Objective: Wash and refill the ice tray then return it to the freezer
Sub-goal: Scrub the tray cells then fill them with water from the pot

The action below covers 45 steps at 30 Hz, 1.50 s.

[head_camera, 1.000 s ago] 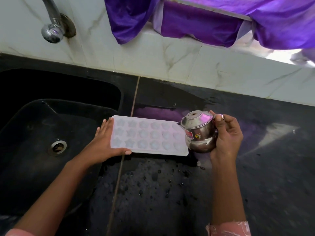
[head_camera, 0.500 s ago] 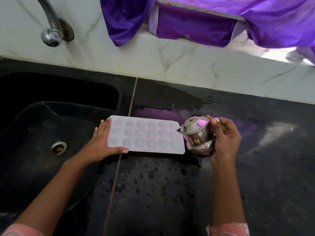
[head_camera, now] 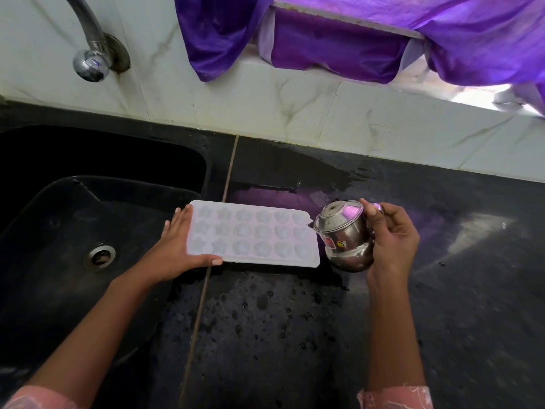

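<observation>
A white ice tray (head_camera: 253, 233) with star and flower shaped cells lies flat on the black counter, its left end over the sink's edge. My left hand (head_camera: 174, 249) holds that left end, thumb along the near rim and fingers along the short side. A small steel pot (head_camera: 343, 234) hangs tilted at the tray's right end, its mouth turned toward the tray. My right hand (head_camera: 389, 234) grips the pot from the right. Whether water is pouring cannot be made out.
A black sink (head_camera: 59, 231) with a round drain (head_camera: 99, 256) lies at the left. A steel tap (head_camera: 88, 57) comes off the tiled wall above it. The counter (head_camera: 265, 320) is wet with droplets. Purple cloth (head_camera: 354, 33) hangs at the top.
The pot has tipped a little further toward the tray. The tray and my left hand have stayed where they were.
</observation>
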Motion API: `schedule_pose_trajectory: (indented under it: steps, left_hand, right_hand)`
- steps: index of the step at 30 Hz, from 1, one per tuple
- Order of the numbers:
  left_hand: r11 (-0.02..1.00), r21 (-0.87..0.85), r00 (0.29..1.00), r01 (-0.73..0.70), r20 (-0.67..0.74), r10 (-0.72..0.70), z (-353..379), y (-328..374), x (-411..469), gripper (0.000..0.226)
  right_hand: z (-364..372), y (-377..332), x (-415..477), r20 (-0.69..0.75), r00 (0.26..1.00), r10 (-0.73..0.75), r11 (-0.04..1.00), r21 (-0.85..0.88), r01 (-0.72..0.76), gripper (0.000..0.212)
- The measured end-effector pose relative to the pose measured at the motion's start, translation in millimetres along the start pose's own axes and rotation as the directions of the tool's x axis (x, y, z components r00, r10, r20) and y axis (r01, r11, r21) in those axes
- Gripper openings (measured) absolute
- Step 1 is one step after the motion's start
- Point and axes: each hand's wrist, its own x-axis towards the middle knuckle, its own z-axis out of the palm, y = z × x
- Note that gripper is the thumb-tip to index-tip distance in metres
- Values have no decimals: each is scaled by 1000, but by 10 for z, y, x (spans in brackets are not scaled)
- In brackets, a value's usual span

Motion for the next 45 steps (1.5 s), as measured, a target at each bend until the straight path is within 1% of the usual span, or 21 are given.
schedule_pose_trajectory:
  steps: [5,9,13,17,23,35,45]
  left_hand:
    - [1000,3,1000,10,11,-10,-8,-2,-8,141]
    - [1000,-19,1000,-2,-1,2,-18,34,-19,141]
    - [1000,-13,1000,-7,-1,7,-21,39,-21,141]
    - [1000,-7,1000,-4,-1,4,-19,40,-26,142]
    - [1000,-11,1000,1,2,-1,-24,38,-29,142]
    - [1000,-7,1000,-6,0,6,-32,55,-31,142]
    - [1000,-15,1000,-10,3,10,-18,30,-30,143]
  right_hand:
    - [2,3,-12,-30,999,35,999,26,-34,13]
    - [16,-25,-35,-33,996,77,990,121,-73,10]
    - [56,-48,-62,-6,995,101,983,151,-99,15]
    - [117,-65,-85,26,995,97,989,113,-99,9]
    - [188,-67,-101,67,997,48,999,16,-49,12]
    - [245,-115,-123,111,994,4,1000,4,-4,16]
    - [236,-128,-120,121,993,10,1000,-13,-9,16]
